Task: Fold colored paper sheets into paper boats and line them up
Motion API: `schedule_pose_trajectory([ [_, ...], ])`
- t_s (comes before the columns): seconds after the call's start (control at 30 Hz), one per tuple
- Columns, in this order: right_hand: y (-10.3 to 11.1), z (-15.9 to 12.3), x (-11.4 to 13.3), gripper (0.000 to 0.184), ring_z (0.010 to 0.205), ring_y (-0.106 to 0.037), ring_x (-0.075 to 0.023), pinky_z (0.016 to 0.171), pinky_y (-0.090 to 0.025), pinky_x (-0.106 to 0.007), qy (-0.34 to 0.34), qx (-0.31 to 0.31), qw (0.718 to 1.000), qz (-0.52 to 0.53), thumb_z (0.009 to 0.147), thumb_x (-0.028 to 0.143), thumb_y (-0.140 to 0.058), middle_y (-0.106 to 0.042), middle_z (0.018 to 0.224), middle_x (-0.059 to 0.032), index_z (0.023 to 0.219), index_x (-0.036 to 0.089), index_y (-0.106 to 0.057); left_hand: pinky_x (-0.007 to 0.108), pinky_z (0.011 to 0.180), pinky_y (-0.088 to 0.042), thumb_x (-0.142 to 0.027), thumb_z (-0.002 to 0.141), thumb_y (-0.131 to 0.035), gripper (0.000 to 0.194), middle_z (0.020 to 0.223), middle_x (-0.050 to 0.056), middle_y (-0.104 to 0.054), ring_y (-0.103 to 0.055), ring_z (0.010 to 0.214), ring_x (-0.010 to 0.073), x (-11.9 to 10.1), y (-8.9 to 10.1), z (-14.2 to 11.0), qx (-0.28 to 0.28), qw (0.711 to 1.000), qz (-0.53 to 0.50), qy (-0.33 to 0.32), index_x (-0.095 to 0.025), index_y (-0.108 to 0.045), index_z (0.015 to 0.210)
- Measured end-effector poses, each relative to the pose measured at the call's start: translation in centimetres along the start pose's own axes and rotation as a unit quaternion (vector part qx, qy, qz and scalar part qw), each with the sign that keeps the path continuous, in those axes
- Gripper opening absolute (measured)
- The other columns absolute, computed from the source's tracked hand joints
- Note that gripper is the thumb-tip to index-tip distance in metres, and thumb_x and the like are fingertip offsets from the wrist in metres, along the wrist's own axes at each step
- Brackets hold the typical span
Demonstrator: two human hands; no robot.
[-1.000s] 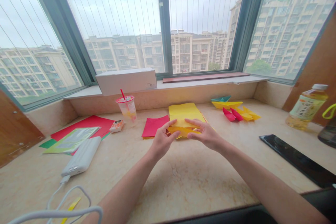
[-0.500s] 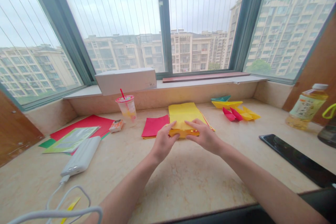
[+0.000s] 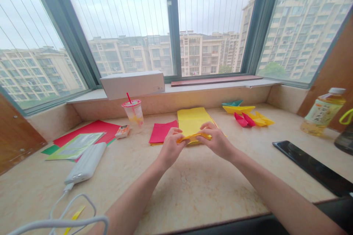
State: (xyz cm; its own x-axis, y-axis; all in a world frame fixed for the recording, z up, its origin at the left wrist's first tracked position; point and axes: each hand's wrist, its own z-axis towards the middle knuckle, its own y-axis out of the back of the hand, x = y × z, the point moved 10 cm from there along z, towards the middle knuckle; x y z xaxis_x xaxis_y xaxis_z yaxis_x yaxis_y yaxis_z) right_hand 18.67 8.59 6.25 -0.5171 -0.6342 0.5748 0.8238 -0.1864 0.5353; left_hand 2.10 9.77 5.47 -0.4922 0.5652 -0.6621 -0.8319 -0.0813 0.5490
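Note:
A narrow folded piece of yellow paper [image 3: 195, 137] is pinched at its two ends between my hands. My left hand [image 3: 173, 146] closes thumb and fingers on its left end. On its right end, my right hand [image 3: 216, 140] grips in the same way. Below and behind it lies a stack of yellow paper sheets [image 3: 193, 117]. Left of that stack is a smaller pile of red paper [image 3: 163, 131], partly behind my left hand. Folded paper boats stand to the right: a teal one [image 3: 232, 104], a red one [image 3: 244, 119] and yellow ones [image 3: 238, 109].
A plastic cup with a straw [image 3: 133, 112] stands behind a small box [image 3: 122, 131]. Red sheets [image 3: 89, 130] and a white power bank [image 3: 86, 163] with a cable [image 3: 82, 222] lie left. At right are a black phone [image 3: 311, 167] and a drink bottle [image 3: 322, 112].
The yellow paper in my hands has turned from showing its face to a thin, nearly edge-on strip. My fingers have curled in around its ends.

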Motion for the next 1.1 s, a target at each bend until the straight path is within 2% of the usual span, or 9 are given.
schedule_pose_trajectory([
  [0.17, -0.1, 0.0, -1.0, 0.022, 0.083, -0.066, -0.0216, 0.078, -0.052, -0.035, -0.059, 0.011, 0.996, 0.067, 0.087, 0.041, -0.063, -0.072, 0.086, -0.0052, 0.088, 0.021, -0.071, 0.024, 0.061, -0.038, -0.036, 0.081, -0.065, 0.025, 0.062, -0.001, -0.058, -0.054, 0.064, 0.0148, 0.8, -1.5, -0.4, 0.072, 0.996, 0.012, 0.056, -0.017, -0.064, 0.065],
  [0.3, -0.4, -0.1, -1.5, 0.026, 0.091, -0.066, -0.0227, 0.082, -0.051, -0.036, -0.078, 0.017, 0.993, 0.090, 0.082, 0.038, -0.069, -0.073, 0.097, -0.0065, 0.100, 0.020, -0.071, 0.023, 0.055, -0.036, -0.038, 0.083, -0.060, 0.026, 0.059, -0.001, -0.061, -0.055, 0.058, 0.0139, 1.1, -2.1, -0.7, 0.097, 0.990, -0.022, 0.100, -0.016, -0.065, 0.069],
  [0.43, -0.5, -0.2, -2.2, 0.032, 0.080, -0.065, -0.0193, 0.075, -0.052, -0.033, -0.112, -0.009, 0.984, 0.138, 0.079, 0.039, -0.071, -0.070, 0.086, -0.0036, 0.105, 0.020, -0.069, 0.022, 0.051, -0.037, -0.035, 0.079, -0.063, 0.024, 0.056, 0.000, -0.061, -0.058, 0.053, 0.0138, 0.8, -2.9, -1.2, 0.143, 0.981, -0.043, 0.124, -0.015, -0.061, 0.065],
  [0.53, -0.6, -0.1, -2.3, 0.050, 0.072, -0.064, -0.0166, 0.067, -0.052, -0.030, -0.142, -0.030, 0.955, 0.258, 0.075, 0.043, -0.075, -0.067, 0.081, -0.0014, 0.118, 0.020, -0.061, 0.021, 0.047, -0.039, -0.035, 0.079, -0.063, 0.022, 0.063, 0.001, -0.064, -0.062, 0.053, 0.0137, 0.3, -4.0, -1.8, 0.193, 0.967, -0.094, 0.140, -0.015, -0.059, 0.070],
  [0.67, -1.5, 0.0, -1.9, 0.070, 0.084, -0.068, -0.0197, 0.074, -0.054, -0.032, -0.173, -0.001, 0.908, 0.380, 0.076, 0.046, -0.074, -0.071, 0.089, -0.0042, 0.135, 0.020, -0.049, 0.018, 0.038, -0.035, -0.047, 0.085, -0.057, 0.031, 0.067, 0.002, -0.066, -0.062, 0.044, 0.0125, 0.0, -5.1, -2.3, 0.207, 0.941, -0.207, 0.169, -0.016, -0.051, 0.084],
  [0.73, -1.9, -0.2, -1.9, 0.060, 0.084, -0.068, -0.0199, 0.073, -0.054, -0.031, -0.188, 0.022, 0.908, 0.374, 0.076, 0.048, -0.074, -0.072, 0.089, -0.0062, 0.125, 0.018, -0.059, 0.017, 0.035, -0.034, -0.052, 0.085, -0.057, 0.037, 0.065, 0.001, -0.066, -0.061, 0.041, 0.0124, -0.2, -5.5, -2.4, 0.211, 0.932, -0.244, 0.168, -0.017, -0.049, 0.089],
  [0.8, -1.8, -0.3, -2.2, 0.045, 0.076, -0.067, -0.0182, 0.068, -0.053, -0.030, -0.202, 0.018, 0.917, 0.344, 0.074, 0.050, -0.075, -0.073, 0.084, -0.0063, 0.102, 0.015, -0.070, 0.016, 0.034, -0.033, -0.056, 0.086, -0.056, 0.041, 0.064, 0.000, -0.065, -0.060, 0.039, 0.0119, -0.5, -5.9, -2.5, 0.221, 0.925, -0.263, 0.159, -0.017, -0.048, 0.091],
  [0.9, -1.4, -0.5, -2.5, 0.040, 0.067, -0.064, -0.0164, 0.065, -0.053, -0.030, -0.213, -0.011, 0.921, 0.326, 0.069, 0.053, -0.078, -0.072, 0.074, -0.0043, 0.079, 0.015, -0.070, 0.015, 0.033, -0.031, -0.063, 0.089, -0.044, 0.046, 0.057, -0.002, -0.061, -0.058, 0.037, 0.0108, -0.7, -6.0, -2.5, 0.213, 0.925, -0.277, 0.151, -0.017, -0.048, 0.087],
  [1.1, -0.7, -0.4, -1.3, 0.046, 0.062, -0.060, -0.0158, 0.060, -0.049, -0.028, -0.170, -0.026, 0.938, 0.300, 0.081, 0.060, -0.063, -0.066, 0.066, -0.0025, 0.071, 0.015, -0.068, 0.016, 0.035, -0.033, -0.061, 0.093, -0.036, 0.048, 0.055, 0.000, -0.061, -0.058, 0.039, 0.0104, -1.1, -6.0, -2.6, 0.224, 0.940, -0.226, 0.120, -0.017, -0.050, 0.082],
])
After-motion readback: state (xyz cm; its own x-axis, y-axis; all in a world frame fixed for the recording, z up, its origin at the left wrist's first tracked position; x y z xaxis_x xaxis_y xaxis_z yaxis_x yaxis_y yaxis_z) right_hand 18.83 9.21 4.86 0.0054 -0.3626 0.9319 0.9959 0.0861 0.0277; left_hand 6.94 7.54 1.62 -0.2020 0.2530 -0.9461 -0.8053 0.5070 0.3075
